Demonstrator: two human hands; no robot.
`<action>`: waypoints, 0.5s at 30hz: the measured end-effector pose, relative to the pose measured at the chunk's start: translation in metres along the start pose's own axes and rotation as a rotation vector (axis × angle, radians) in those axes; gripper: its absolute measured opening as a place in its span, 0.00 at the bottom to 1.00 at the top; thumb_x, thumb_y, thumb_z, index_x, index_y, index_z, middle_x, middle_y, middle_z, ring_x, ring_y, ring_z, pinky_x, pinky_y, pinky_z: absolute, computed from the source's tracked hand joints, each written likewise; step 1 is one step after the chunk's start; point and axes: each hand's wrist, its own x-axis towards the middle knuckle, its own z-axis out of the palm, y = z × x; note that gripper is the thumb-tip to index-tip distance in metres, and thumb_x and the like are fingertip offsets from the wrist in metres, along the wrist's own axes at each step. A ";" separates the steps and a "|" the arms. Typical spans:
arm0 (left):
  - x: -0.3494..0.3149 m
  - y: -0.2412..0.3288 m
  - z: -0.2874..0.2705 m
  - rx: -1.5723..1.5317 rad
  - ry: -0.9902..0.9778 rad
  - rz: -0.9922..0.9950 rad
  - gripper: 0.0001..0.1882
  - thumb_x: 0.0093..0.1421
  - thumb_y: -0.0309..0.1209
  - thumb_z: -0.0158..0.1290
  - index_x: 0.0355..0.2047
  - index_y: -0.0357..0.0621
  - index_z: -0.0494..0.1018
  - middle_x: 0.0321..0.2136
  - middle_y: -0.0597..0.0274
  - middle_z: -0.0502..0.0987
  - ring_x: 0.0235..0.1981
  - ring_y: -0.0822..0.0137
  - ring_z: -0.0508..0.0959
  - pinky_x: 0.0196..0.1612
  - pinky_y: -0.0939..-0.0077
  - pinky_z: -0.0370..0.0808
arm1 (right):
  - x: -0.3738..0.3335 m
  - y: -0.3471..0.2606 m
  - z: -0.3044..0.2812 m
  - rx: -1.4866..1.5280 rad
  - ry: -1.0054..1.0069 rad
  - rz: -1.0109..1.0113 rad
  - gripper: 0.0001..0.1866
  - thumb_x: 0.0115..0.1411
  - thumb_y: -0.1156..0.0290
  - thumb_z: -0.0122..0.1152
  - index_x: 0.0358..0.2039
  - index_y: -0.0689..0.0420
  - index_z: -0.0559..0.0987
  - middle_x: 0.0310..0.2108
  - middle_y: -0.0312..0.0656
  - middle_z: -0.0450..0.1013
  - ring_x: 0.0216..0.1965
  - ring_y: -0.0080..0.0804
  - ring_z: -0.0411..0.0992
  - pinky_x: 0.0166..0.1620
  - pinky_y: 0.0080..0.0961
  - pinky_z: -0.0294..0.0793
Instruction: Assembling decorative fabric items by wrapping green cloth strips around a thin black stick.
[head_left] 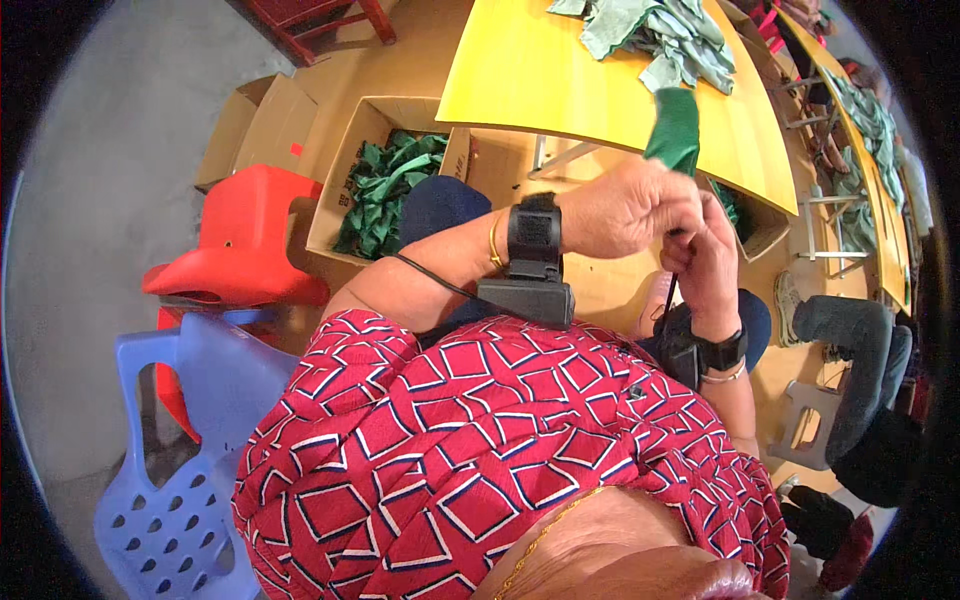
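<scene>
1. Two hands meet in front of the person's chest, close together and touching, both curled around one dark green piece of cloth [676, 130].
2. The left hand [630, 208] is closed into a loose fist, its fingers pinching the lower end of the cloth; a black device is strapped to its wrist beside a gold bangle, and a thin black cable runs back along the forearm.
3. The right hand [705, 255] is also curled shut, pressed against the left from the near side. It seems to grip the same cloth, though the left hand hides the contact. It too carries a black wrist strap.
4. The cloth stands up above the knuckles, in front of the edge of the yellow table [530, 75].
5. Several paler green pieces lie in a loose pile [665, 35] at the table's far end.
6. A cardboard box [345, 185] filled with dark green pieces sits on the floor below the table, left of the hands.
7. A red plastic stool [245, 240] and a blue plastic chair [190, 440] stand at the person's left.
</scene>
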 end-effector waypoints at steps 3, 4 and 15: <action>-0.006 -0.003 0.003 0.028 -0.006 0.020 0.11 0.56 0.30 0.44 0.18 0.42 0.67 0.17 0.63 0.69 0.22 0.64 0.68 0.28 0.75 0.65 | 0.006 -0.005 0.003 0.017 -0.054 0.040 0.07 0.59 0.66 0.44 0.31 0.57 0.64 0.15 0.31 0.58 0.11 0.14 0.50 0.13 0.10 0.47; -0.007 -0.002 0.002 0.005 0.006 0.006 0.11 0.56 0.30 0.44 0.18 0.42 0.67 0.17 0.63 0.69 0.22 0.64 0.68 0.28 0.75 0.65 | 0.007 -0.004 0.001 0.071 -0.076 0.062 0.08 0.59 0.66 0.44 0.31 0.57 0.64 0.15 0.31 0.58 0.11 0.14 0.49 0.13 0.10 0.46; -0.032 -0.024 -0.020 -0.141 -0.053 -0.402 0.06 0.54 0.28 0.48 0.27 0.37 0.70 0.20 0.65 0.71 0.27 0.76 0.70 0.32 0.81 0.67 | 0.013 0.019 -0.014 0.105 -0.160 -0.215 0.05 0.59 0.70 0.44 0.33 0.56 0.66 0.16 0.30 0.58 0.14 0.14 0.52 0.16 0.10 0.49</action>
